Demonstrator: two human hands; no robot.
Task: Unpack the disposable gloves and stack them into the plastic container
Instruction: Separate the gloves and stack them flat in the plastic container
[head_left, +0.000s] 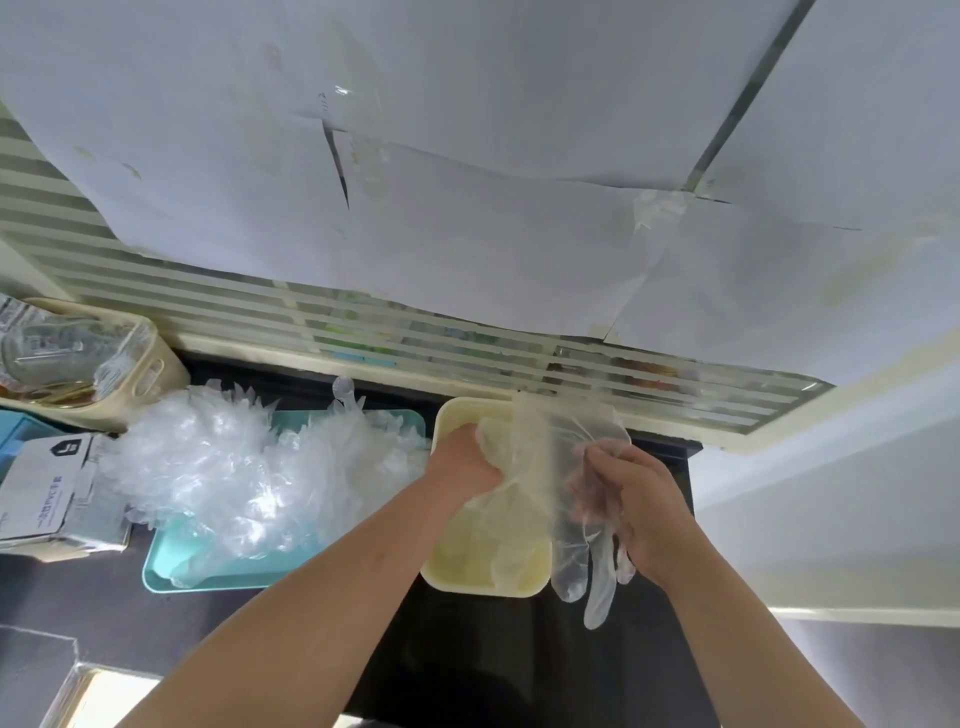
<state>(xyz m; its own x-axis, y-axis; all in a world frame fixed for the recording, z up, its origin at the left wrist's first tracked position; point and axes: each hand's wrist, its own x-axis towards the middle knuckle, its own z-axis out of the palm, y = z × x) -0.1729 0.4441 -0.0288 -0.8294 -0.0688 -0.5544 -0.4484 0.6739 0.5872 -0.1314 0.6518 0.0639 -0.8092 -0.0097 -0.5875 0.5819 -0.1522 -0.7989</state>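
**Two bare hands spread a clear glove over a cream container**

Head view, looking down: a dark surface runs along a striped partition. A person's two forearms reach forward to a cream plastic container in the middle.

The left hand sits low inside the container. Its grip is narrow, with fingers curled into one edge of a clear disposable glove; the fingertips are hidden under the film. It probably anchors that side so the thin plastic cannot slide.

The right hand is over the container's right rim. Its grip is closed on the glove's other side, and film is bunched between finger and thumb. The glove is stretched between both hands, mostly over the container, and its fingers dangle past the near right corner. It is likely held taut so it lies flat. Pale film already lies in the container, though how much cannot be told.

To the left, a teal tray holds a loose pile of gloves, close enough for the next pick. Further left stands an opened glove box. Behind it is a cream basket of odds and ends.
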